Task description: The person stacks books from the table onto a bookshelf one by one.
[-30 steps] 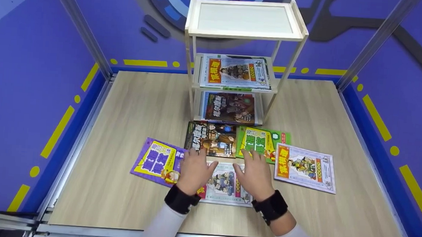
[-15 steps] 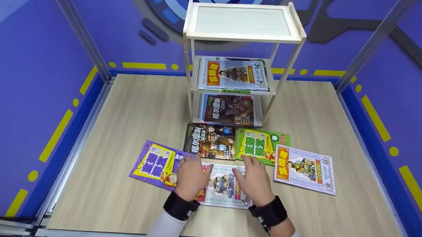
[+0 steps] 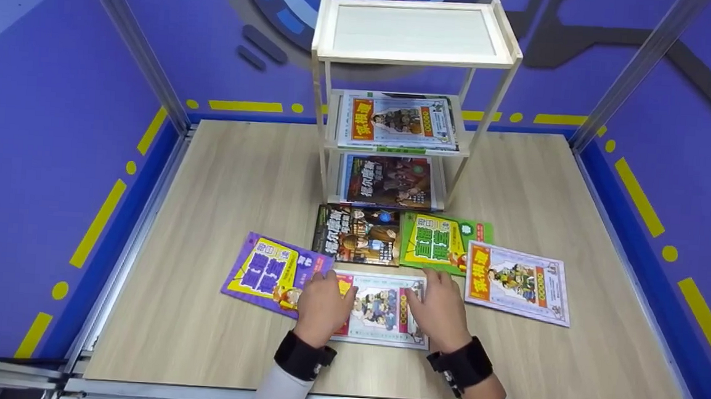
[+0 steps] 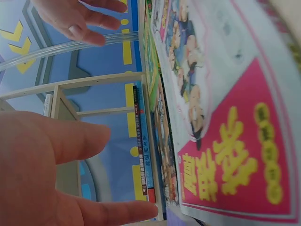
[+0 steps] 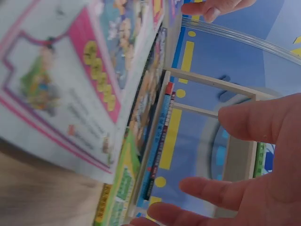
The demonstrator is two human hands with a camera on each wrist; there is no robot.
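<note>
As two hands (image 3: 324,308) extend relaxed fingers (image 4: 117,213), five books (image 3: 376,309) lie before one rack (image 3: 412,33).

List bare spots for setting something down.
Bare: top tier of the shelf; tabletop left of the purple book; tabletop right of the shelf, behind the lavender book. Crowded, in front of the shelf between those two: black book, green book, white book with left hand and right hand at its ends.
</note>
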